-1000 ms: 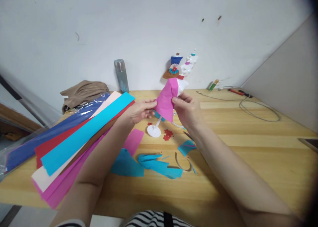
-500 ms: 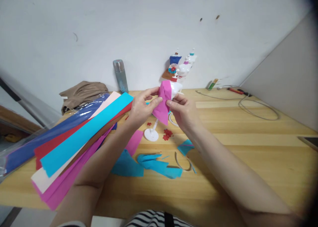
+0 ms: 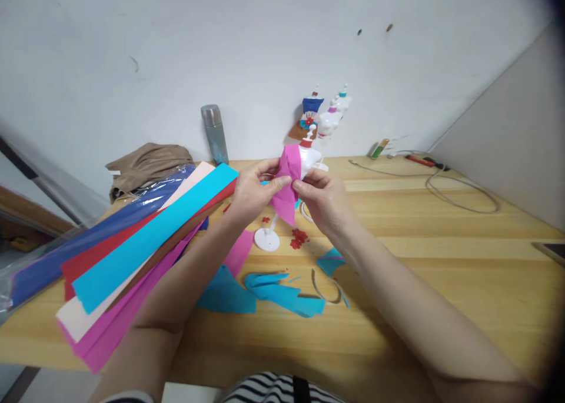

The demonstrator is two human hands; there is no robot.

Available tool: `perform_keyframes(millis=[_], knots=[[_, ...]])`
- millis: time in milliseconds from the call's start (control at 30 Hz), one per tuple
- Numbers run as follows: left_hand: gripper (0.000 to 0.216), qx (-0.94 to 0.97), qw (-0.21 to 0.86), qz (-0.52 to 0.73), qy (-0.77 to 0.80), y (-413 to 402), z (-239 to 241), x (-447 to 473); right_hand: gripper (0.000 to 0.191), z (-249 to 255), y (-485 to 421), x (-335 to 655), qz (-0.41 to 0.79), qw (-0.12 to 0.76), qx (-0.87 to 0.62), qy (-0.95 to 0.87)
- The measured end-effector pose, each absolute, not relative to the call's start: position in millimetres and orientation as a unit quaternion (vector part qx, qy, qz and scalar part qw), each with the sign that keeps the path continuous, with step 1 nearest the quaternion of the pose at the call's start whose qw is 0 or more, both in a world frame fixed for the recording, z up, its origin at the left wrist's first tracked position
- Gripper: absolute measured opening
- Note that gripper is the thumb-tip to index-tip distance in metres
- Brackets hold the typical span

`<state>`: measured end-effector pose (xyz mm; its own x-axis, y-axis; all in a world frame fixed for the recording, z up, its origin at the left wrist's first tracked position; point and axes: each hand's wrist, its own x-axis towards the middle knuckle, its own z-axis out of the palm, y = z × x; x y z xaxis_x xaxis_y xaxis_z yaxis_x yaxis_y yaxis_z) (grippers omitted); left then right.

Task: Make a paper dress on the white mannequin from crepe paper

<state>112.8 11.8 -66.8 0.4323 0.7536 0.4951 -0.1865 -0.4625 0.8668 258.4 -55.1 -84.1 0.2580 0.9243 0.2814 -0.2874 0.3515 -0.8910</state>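
Note:
A small white dress form (image 3: 310, 158) with a red band at its neck leans to the right above the table. Pink fabric (image 3: 289, 162) is wrapped over its left side and hangs down as a pointed flap. My left hand (image 3: 258, 188) is closed on the fabric's left side, thumb across its front. On the right edge, my right hand (image 3: 324, 200) pinches the same fabric near the form's waist. The form's round white base (image 3: 267, 239) shows below, tilted. Red flower pieces (image 3: 299, 238) lie beside it.
Turquoise scraps (image 3: 282, 294) and a curled strip lie in front. Coloured sheets (image 3: 154, 238) are fanned out at left, by brown cloth (image 3: 150, 165). A thermos (image 3: 214, 133) and more dressed forms (image 3: 329, 120) stand at the wall. A cable (image 3: 463, 206) loops at right.
The dress form has tipped a little, so its neck with the red band now shows clear of the forms behind. Both hands have shifted slightly with the pink fabric.

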Motion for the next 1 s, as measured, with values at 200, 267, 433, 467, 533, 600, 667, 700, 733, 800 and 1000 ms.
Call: perform_keyframes(millis=[200,267,433,467,533,600,667,700,733,800,1000], knots=[[0.033,0.701,0.483,0.479,0.214,8.2,-61.7,111.3,0.044,-78.1,-57.1,260.4,0.456,0.66,-0.371,-0.469],[0.032,0.706,0.48,0.475,0.214,6.8,-59.7,110.4,0.044,-75.5,-57.7,262.5,0.462,0.651,-0.373,-0.472],[0.027,0.728,0.451,0.471,0.214,4.3,-54.3,107.9,0.034,-69.8,-60.2,269.1,0.447,0.627,-0.386,-0.508],[0.025,0.733,0.446,0.467,0.214,4.0,-53.1,107.2,0.032,-69.2,-60.7,270.0,0.442,0.624,-0.39,-0.513],[0.023,0.743,0.439,0.458,0.214,3.3,-50.3,105.4,0.029,-68.8,-61.2,270.9,0.427,0.627,-0.397,-0.517],[0.022,0.753,0.429,0.449,0.216,2.6,-47.0,103.3,0.026,-69.5,-61.0,270.9,0.409,0.631,-0.405,-0.519],[0.022,0.764,0.418,0.441,0.217,1.8,-43.4,100.8,0.023,-71.0,-60.2,270.6,0.4,0.633,-0.408,-0.521],[0.023,0.77,0.413,0.436,0.216,1.5,-41.7,99.6,0.022,-71.9,-59.8,270.5,0.399,0.635,-0.408,-0.521],[0.023,0.775,0.41,0.431,0.215,1.3,-40.2,98.4,0.021,-72.9,-59.4,270.6,0.399,0.636,-0.407,-0.521],[0.024,0.78,0.411,0.423,0.21,1.5,-38.3,96.4,0.02,-74.5,-59.0,270.8,0.401,0.636,-0.403,-0.522],[0.027,0.764,0.446,0.422,0.198,7.4,-43.9,96.2,0.021,-73.8,-60.9,268.0,0.401,0.644,-0.402,-0.513]])
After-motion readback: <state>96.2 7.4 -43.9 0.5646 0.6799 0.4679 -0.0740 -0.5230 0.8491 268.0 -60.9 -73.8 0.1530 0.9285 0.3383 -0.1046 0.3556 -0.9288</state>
